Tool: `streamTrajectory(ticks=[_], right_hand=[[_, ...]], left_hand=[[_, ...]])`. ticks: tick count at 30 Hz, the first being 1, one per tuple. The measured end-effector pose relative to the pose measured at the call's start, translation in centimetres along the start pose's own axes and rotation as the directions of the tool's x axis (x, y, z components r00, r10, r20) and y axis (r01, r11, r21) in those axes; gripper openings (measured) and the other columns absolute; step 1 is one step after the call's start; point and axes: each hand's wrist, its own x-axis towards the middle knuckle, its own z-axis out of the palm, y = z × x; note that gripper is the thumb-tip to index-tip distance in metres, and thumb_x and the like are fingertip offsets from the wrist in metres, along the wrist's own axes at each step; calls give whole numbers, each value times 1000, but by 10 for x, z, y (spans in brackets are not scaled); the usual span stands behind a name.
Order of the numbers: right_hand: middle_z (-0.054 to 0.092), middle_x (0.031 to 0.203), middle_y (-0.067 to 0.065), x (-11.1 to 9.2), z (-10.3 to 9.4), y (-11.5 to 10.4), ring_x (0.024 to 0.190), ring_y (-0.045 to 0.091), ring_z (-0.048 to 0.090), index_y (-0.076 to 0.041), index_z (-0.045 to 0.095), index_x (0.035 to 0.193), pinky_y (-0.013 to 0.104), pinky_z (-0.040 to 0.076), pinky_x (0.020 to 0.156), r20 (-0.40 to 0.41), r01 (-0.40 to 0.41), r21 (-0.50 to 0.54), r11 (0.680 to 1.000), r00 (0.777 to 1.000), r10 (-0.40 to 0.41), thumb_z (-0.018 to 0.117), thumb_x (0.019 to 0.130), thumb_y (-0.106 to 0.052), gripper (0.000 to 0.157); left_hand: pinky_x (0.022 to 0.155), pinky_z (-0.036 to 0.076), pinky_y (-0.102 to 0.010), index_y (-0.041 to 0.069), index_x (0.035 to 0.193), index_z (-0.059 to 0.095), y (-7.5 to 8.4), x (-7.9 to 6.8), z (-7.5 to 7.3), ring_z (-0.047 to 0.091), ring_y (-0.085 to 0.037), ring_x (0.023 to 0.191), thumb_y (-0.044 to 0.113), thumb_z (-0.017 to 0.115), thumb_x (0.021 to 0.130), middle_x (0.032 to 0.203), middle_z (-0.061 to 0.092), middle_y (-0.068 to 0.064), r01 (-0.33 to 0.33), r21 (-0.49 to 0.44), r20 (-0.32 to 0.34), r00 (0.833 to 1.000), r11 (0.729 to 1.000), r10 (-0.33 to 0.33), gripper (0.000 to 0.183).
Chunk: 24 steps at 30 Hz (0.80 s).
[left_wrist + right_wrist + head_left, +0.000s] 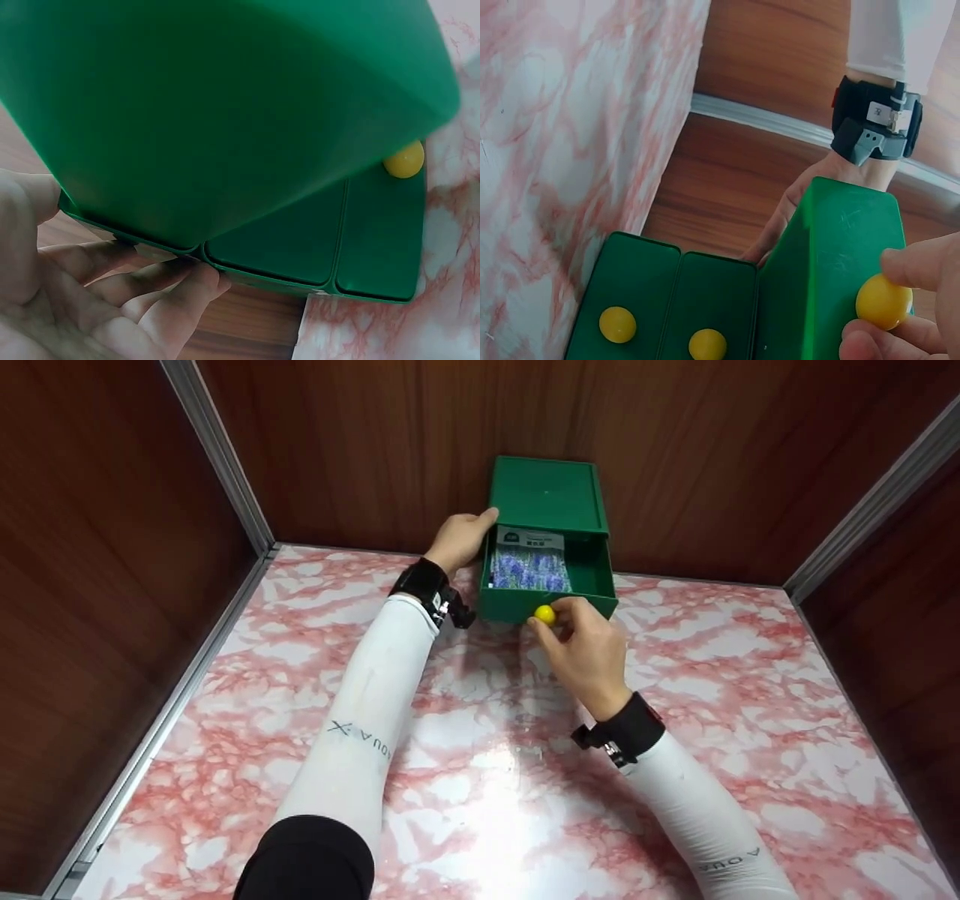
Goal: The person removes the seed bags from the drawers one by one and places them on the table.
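In the head view we see a green plastic drawer cabinet (545, 495) on the red-and-white marbled bench (285, 649), near the wood-grain back wall (360, 457). Its top drawer (501, 604) is pulled out and holds a packet printed with purple flowers (531, 571); we cannot make out the small print on its label. Our right hand (592, 649) pinches the round yellow knob (545, 616) on the drawer front, its grip closed between thumb and fingers. Our left hand (459, 540) rests against the cabinet's left side, its grip loosely spread, thumb at the top edge. The white left sleeve (367, 690) reads "AQUA X".

In the left wrist view, we find our fingers touching the cabinet's side, under the jutting drawer.

In the right wrist view, we see two more yellow knobs (617, 325) on the lower drawers (641, 274).
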Motion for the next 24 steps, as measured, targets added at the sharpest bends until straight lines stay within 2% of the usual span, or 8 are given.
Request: streamTrajectory(ticks=[3,11,13,15,17,18,21,24], right_hand=[[76,96,14,-2,-1,-1,77,25,72,0,71,112,42,62,70,1,0,2,1000,1000,0,90,99,-30,38],[75,96,15,-7,-2,-3,76,25,70,0,70,112,42,63,70,0,11,8,1000,1000,-11,89,99,-29,38],[76,96,15,-8,-3,-3,75,25,70,0,70,112,42,62,69,1,14,7,1000,1000,-14,90,99,-29,38],[76,96,14,-9,-3,-4,74,24,70,0,70,112,41,62,68,0,15,3,1000,1000,-15,90,98,-28,37],[76,96,14,-11,-3,-5,73,24,69,0,70,112,41,62,67,-1,15,1,1000,1000,-15,90,98,-28,37],[76,96,14,-11,-4,-5,73,24,69,-1,70,112,40,62,67,0,15,1,1000,1000,-15,90,98,-28,37],[76,96,14,-13,-4,-7,72,24,70,-1,70,112,40,62,67,3,21,-1,1000,1000,-21,90,98,-28,37],[76,96,15,-15,-4,-8,72,25,70,0,70,112,40,62,67,7,18,6,1000,1000,-18,90,98,-27,37]], left_hand=[[81,42,-25,19,79,50,0,-1,0,53,-15,90,51,52,117,86,50,2,-7,-2,-3,1000,1000,7,50],[77,37,-28,16,78,40,0,-1,-1,45,-17,79,52,51,118,79,37,1,-9,-10,16,1000,1000,9,55],[81,41,-27,11,82,54,0,-1,0,50,-15,86,52,53,117,85,49,0,-4,-6,-2,1000,1000,4,54],[84,42,-26,4,93,66,0,0,0,53,-16,94,52,53,117,95,59,-4,-4,4,-9,1000,1000,4,55],[87,43,-25,1,106,72,0,0,0,55,-16,100,52,53,117,106,65,-7,-6,10,-15,1000,1000,6,55],[87,43,-25,1,107,73,0,0,0,56,-16,101,51,53,116,107,65,-7,-8,11,-20,1000,1000,8,55],[82,42,-27,5,90,63,-1,0,1,53,-17,93,51,52,117,94,59,-6,-16,15,-12,1000,1000,17,55],[80,41,-27,10,84,56,-2,0,1,52,-17,89,50,52,117,87,52,-1,-23,23,-21,1000,999,23,52]])
